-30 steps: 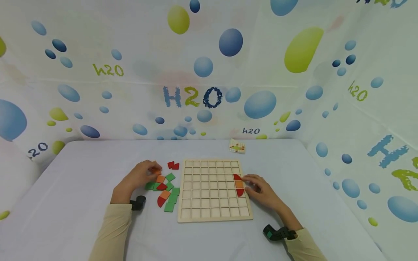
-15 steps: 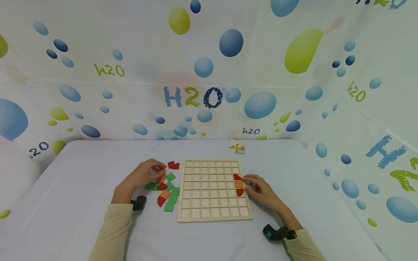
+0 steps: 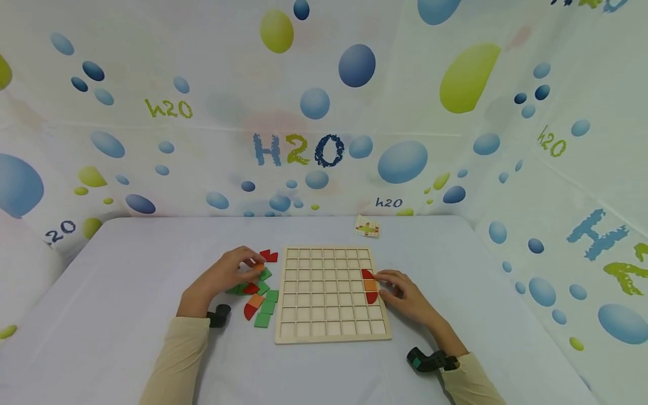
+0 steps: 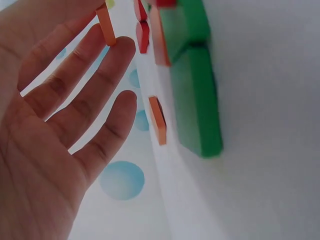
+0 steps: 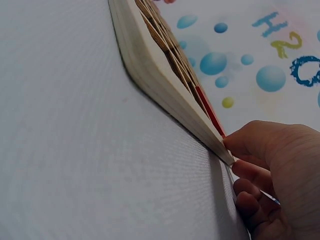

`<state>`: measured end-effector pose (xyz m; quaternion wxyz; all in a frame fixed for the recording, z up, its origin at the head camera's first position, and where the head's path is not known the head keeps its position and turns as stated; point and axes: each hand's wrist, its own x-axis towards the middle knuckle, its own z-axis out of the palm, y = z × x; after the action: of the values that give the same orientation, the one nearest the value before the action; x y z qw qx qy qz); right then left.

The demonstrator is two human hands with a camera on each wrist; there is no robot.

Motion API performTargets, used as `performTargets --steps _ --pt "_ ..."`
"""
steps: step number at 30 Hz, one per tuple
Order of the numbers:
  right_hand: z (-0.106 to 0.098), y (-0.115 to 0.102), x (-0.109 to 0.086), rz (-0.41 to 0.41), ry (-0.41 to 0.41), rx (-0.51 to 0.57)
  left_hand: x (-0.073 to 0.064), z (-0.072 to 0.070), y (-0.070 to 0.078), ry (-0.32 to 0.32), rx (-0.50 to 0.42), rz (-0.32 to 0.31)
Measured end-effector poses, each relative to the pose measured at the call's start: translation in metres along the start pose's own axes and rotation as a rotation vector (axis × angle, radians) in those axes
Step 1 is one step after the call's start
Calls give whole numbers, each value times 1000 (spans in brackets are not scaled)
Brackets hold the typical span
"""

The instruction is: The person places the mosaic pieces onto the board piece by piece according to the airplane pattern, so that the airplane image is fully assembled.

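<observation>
My left hand [image 3: 233, 271] pinches an orange square tile [image 4: 106, 25] between thumb and fingertips, over the loose pieces left of the board. Below and beside it lie green tiles [image 3: 262, 320], red quarter-round pieces [image 3: 250, 312] and another orange tile [image 3: 257, 301]. The wooden grid board [image 3: 324, 341] lies flat in the middle. In its right column an orange tile [image 3: 370, 285] sits between two red quarter-round pieces [image 3: 372, 297]. My right hand [image 3: 405, 295] rests its loosely bent fingers and thumb against the board's right edge, near those pieces.
A small pattern card [image 3: 367, 227] lies behind the board near the table's back edge. Two red pieces [image 3: 269, 256] lie by the board's far left corner. A white cloth [image 3: 101, 281] covers the table, and a printed curtain [image 3: 212, 67] hangs behind.
The left hand, with the orange tile in its fingers, has moved a little to the right over the pieces, toward the board. My right hand stays at the board's edge.
</observation>
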<state>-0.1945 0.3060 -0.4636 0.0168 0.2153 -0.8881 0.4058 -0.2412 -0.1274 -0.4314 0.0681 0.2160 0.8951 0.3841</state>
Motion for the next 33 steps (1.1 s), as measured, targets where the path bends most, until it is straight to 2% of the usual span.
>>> performTargets --steps 5,12,21,27,33 --pt "1 0 0 -20 11 -6 1 2 8 0 15 21" --pt "1 0 0 -12 17 -3 4 8 16 21 55 133" --pt "2 -2 0 -31 28 -13 7 14 29 -5 113 201" --pt "-2 -24 0 -3 8 -7 7 20 36 -1 123 251" --pt "-10 -46 -1 -9 -7 4 11 22 41 -29 115 265"
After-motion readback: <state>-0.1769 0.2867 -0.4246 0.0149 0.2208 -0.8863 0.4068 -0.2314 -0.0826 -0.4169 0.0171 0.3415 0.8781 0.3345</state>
